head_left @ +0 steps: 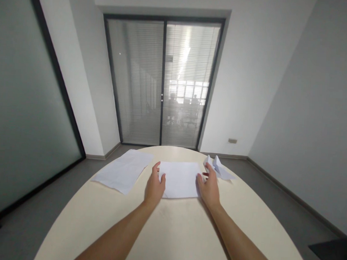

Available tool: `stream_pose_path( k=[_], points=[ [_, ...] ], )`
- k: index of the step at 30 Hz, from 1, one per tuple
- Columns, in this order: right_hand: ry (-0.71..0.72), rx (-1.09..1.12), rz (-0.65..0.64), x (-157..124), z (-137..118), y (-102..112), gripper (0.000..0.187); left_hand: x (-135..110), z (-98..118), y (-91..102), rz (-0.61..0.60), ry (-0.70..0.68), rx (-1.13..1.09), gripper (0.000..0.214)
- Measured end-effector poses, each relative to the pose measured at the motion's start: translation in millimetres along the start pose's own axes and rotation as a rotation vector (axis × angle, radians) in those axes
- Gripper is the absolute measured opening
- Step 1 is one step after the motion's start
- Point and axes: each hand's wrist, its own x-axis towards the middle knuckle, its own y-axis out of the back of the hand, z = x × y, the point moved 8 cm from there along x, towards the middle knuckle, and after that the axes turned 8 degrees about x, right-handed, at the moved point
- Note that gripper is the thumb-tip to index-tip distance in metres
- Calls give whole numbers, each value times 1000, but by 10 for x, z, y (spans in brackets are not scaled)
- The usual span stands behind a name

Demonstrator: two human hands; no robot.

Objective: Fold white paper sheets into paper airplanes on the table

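Note:
A white sheet of paper point(180, 180) lies on the round table before me, its long side running left to right. My left hand point(155, 186) is at the sheet's left edge, thumb and forefinger spread apart. At the right edge is my right hand point(209, 186), with its thumb by the paper and its fingers curved and parted. Neither hand is closed around the sheet. Just beyond my right hand stand folded white paper pieces point(220, 169) with pointed tips, partly hidden by my fingers.
More white paper point(121, 172) lies on the left part of the pale round table point(168, 230). A sliding glass door point(162, 83) with blinds is behind the table. Something dark point(334, 253) shows at the lower right, beyond the table's edge.

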Motion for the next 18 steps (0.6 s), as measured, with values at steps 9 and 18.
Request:
stream_pose_path(
  k=[9, 18],
  points=[
    [227, -332, -561, -361, -282, -512, 47, -7, 39, 23, -8, 14, 81, 63],
    [90, -464, -668, -374, -99, -532, 43, -61, 337, 194, 70, -210, 86, 26]
  ],
)
